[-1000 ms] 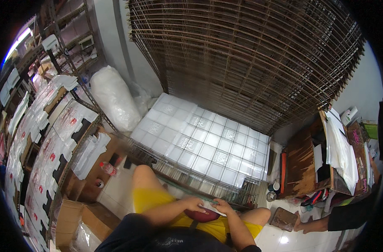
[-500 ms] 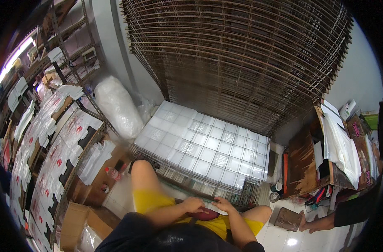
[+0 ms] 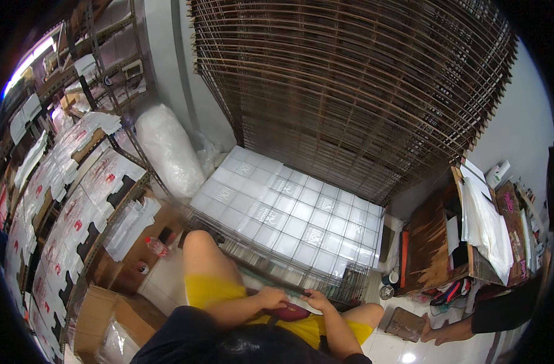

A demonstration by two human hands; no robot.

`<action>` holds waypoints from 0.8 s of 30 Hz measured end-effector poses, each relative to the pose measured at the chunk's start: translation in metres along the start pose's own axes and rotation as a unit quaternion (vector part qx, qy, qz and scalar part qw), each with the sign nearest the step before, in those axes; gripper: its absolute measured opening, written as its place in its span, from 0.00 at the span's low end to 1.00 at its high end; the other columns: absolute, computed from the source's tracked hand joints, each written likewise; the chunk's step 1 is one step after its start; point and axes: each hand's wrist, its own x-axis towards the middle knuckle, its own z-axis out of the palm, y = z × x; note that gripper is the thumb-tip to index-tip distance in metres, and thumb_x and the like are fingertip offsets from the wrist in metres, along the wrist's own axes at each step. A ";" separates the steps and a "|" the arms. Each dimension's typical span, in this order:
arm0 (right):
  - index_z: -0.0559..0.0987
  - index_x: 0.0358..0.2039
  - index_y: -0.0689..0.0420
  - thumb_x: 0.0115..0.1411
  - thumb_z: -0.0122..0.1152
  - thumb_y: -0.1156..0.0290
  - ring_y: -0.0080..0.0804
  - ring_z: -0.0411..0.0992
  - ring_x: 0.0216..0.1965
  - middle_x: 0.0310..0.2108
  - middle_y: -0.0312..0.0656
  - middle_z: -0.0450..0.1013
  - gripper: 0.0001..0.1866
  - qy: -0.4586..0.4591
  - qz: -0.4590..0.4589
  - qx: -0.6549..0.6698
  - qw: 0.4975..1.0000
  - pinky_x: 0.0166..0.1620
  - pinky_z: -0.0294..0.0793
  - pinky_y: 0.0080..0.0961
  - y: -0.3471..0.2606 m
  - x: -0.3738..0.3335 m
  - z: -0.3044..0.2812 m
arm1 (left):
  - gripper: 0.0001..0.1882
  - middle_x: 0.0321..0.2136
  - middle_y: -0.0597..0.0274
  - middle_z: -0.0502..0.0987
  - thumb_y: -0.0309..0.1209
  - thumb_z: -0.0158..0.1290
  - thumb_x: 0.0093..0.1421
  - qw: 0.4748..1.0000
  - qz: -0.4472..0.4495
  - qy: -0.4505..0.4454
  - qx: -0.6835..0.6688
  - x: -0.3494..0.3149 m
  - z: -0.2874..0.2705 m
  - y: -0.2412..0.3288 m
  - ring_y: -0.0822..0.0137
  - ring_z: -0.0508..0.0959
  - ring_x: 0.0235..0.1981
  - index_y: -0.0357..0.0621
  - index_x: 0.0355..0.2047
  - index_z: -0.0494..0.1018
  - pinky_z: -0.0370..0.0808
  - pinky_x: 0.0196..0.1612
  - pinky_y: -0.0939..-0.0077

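I sit with bare knees and yellow shorts in front of a low wire rack (image 3: 350, 285) covered with rows of small white packets (image 3: 289, 209). My left hand (image 3: 272, 298) and my right hand (image 3: 316, 300) meet over my lap. Together they hold a thin pale flat piece (image 3: 302, 298) above a dark red object (image 3: 291, 312) lying on my lap. Both hands have their fingers curled on the flat piece.
A tall stack of brown wire racks (image 3: 362, 91) fills the wall ahead. Shelves with white printed cartons (image 3: 64, 200) run along the left, beside a big plastic-wrapped bundle (image 3: 165, 148). A red-capped bottle (image 3: 157, 247) stands by my knee. Another person's hand (image 3: 444, 330) rests at the right.
The view has tilted slightly; my hands stay together over my lap on the flat piece. Nothing else has visibly moved.
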 end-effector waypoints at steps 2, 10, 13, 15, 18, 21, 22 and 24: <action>0.68 0.54 0.55 0.51 0.58 0.45 0.42 0.67 0.51 0.49 0.52 0.69 0.35 -0.004 0.011 -0.020 1.000 0.53 0.65 0.32 0.004 0.001 -0.001 | 0.17 0.38 0.59 0.76 0.46 0.53 0.52 0.999 -0.003 -0.007 -0.035 0.005 0.002 -0.002 0.56 0.74 0.43 0.57 0.40 0.75 0.72 0.42 0.61; 0.68 0.54 0.55 0.51 0.57 0.45 0.45 0.70 0.47 0.46 0.53 0.71 0.35 -0.019 0.001 -0.005 1.000 0.51 0.66 0.33 0.025 0.008 0.010 | 0.20 0.36 0.56 0.78 0.45 0.59 0.48 0.990 -0.031 -0.121 0.061 0.045 0.008 0.012 0.55 0.77 0.39 0.51 0.39 0.76 0.74 0.40 0.61; 0.67 0.54 0.55 0.51 0.57 0.46 0.44 0.71 0.46 0.45 0.53 0.71 0.35 -0.013 0.014 0.002 1.000 0.50 0.67 0.32 0.036 0.009 0.010 | 0.22 0.38 0.57 0.77 0.46 0.60 0.47 0.985 -0.028 -0.151 0.081 0.054 -0.012 0.031 0.57 0.77 0.41 0.48 0.39 0.76 0.73 0.40 0.61; 0.67 0.55 0.55 0.51 0.57 0.47 0.43 0.71 0.46 0.44 0.53 0.72 0.35 -0.013 0.022 0.000 1.000 0.49 0.67 0.32 0.036 0.006 0.011 | 0.23 0.39 0.58 0.77 0.47 0.61 0.46 0.980 -0.036 -0.174 0.091 0.057 -0.025 0.041 0.58 0.76 0.42 0.48 0.39 0.76 0.73 0.41 0.62; 0.66 0.55 0.56 0.52 0.56 0.46 0.44 0.71 0.45 0.42 0.53 0.73 0.35 -0.028 0.039 -0.013 0.999 0.49 0.67 0.32 0.027 0.001 0.006 | 0.24 0.40 0.60 0.77 0.48 0.62 0.44 0.966 -0.057 -0.226 0.108 0.066 -0.028 0.047 0.59 0.76 0.43 0.49 0.40 0.76 0.72 0.42 0.63; 0.66 0.55 0.56 0.52 0.55 0.47 0.44 0.72 0.44 0.41 0.53 0.73 0.35 -0.033 0.043 -0.008 0.998 0.49 0.67 0.32 0.026 -0.006 0.000 | 0.25 0.40 0.62 0.77 0.48 0.63 0.43 0.953 -0.069 -0.267 0.129 0.078 -0.027 0.052 0.59 0.75 0.44 0.50 0.40 0.76 0.71 0.43 0.62; 0.66 0.55 0.56 0.53 0.55 0.47 0.44 0.72 0.44 0.41 0.53 0.73 0.34 -0.026 0.040 -0.003 0.999 0.49 0.67 0.33 0.028 -0.008 -0.001 | 0.25 0.40 0.62 0.77 0.47 0.63 0.43 0.952 -0.070 -0.269 0.129 0.080 -0.027 0.054 0.59 0.75 0.45 0.51 0.40 0.76 0.71 0.44 0.62; 0.66 0.55 0.56 0.53 0.55 0.47 0.44 0.72 0.44 0.41 0.53 0.73 0.34 -0.014 0.038 0.007 0.999 0.48 0.68 0.33 0.031 -0.009 0.000 | 0.25 0.40 0.63 0.77 0.47 0.63 0.43 0.951 -0.066 -0.268 0.141 0.083 -0.024 0.055 0.59 0.75 0.45 0.51 0.41 0.76 0.70 0.44 0.62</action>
